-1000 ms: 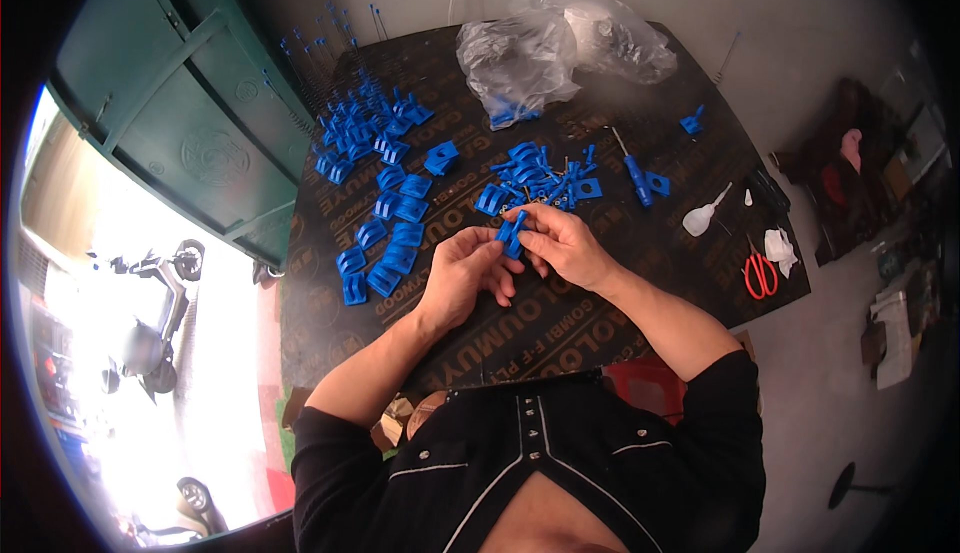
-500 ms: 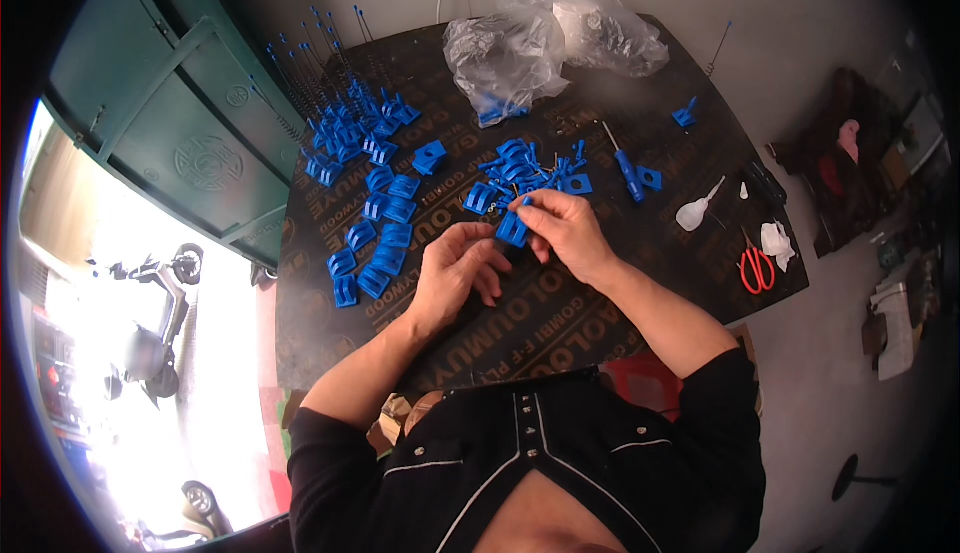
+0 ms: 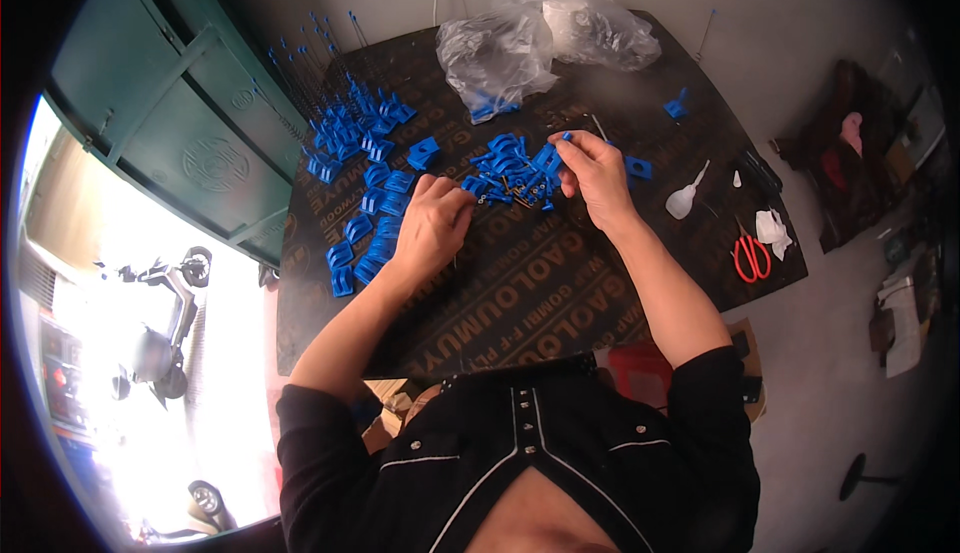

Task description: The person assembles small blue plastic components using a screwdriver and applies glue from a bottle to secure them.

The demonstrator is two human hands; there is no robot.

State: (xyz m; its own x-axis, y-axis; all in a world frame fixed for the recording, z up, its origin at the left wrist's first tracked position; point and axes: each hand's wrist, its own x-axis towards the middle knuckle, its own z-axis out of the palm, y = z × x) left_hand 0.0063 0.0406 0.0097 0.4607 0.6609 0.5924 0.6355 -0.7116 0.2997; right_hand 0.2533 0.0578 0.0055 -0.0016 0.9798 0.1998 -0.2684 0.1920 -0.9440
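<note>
My right hand [image 3: 600, 181] is at the right side of a loose pile of blue plastic parts [image 3: 505, 163]. Its thumb and index finger pinch a small blue plastic piece [image 3: 567, 136]; its exact shape is hard to make out. At the left edge of the pile, my left hand [image 3: 435, 221] has its fingers curled downward, and what they hold, if anything, is hidden. Beside that hand runs a double row of blue curved clips [image 3: 372, 201], partly covered by it. A screwdriver's metal shaft [image 3: 598, 127] shows behind my right hand, which covers its handle.
Blue bases with upright springs [image 3: 345, 123] crowd the table's far left. Clear plastic bags [image 3: 497, 58] lie at the back. On the right are a white squeeze bottle [image 3: 685, 198], red-handled scissors [image 3: 750, 256] and crumpled tissue [image 3: 772, 231]. A green metal door [image 3: 200, 143] stands left of the table.
Both hands have moved away from the table's middle: the left leftward and farther out, the right up and rightward. The blue block that was between them is no longer seen there.
</note>
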